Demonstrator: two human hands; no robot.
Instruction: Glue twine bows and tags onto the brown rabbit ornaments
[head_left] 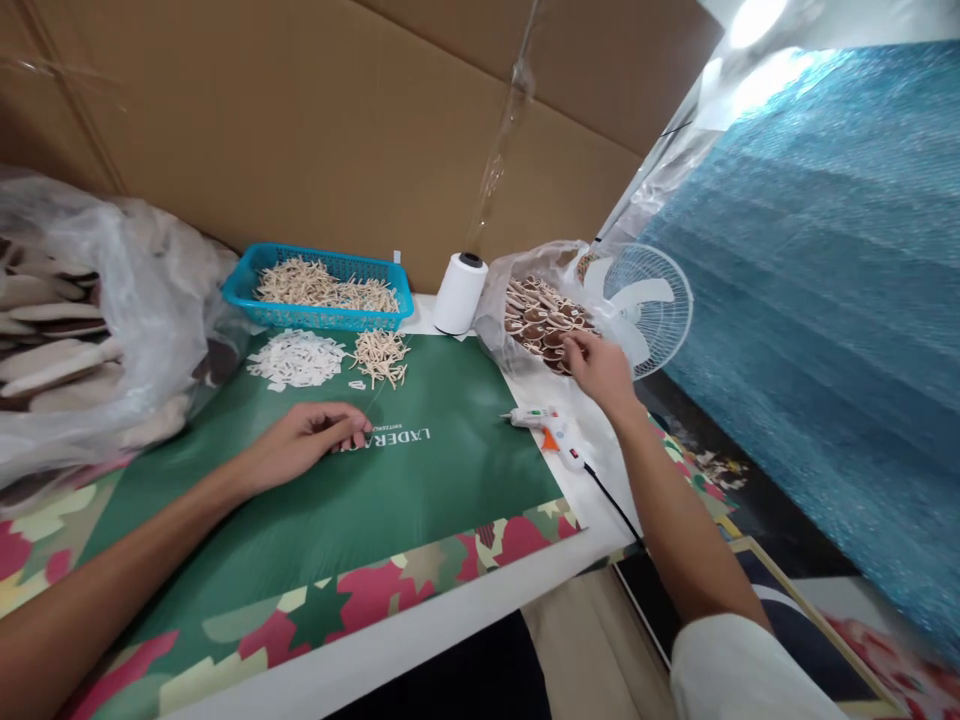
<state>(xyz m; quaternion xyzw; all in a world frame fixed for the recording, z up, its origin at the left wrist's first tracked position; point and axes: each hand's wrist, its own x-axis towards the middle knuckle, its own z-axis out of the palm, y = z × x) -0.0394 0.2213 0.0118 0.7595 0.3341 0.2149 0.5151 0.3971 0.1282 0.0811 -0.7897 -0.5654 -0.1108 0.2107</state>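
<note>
My left hand (322, 435) hovers over the green mat (450, 480), thumb and fingers pinched together. A fine thread (373, 400) seems to run up from its fingertips toward the small pile of cream sticks (380, 357). At the right, my right hand (600, 372) reaches to the front edge of a clear plastic bag (495, 305). Its curled fingers are on the brown pieces with pale edging (544, 315) inside; the fingertips are partly hidden among them. Just below lies a white hot glue gun (551, 430) with an orange trigger, nozzle pointing left.
A blue basket (322, 322) of cream sticks stands behind a pile of white tags (296, 358). Beside it is a white thread cone (460, 295). A large plastic bag (142, 300) fills the left. A white fan (652, 310) stands at the right; cardboard (300, 120) walls the back.
</note>
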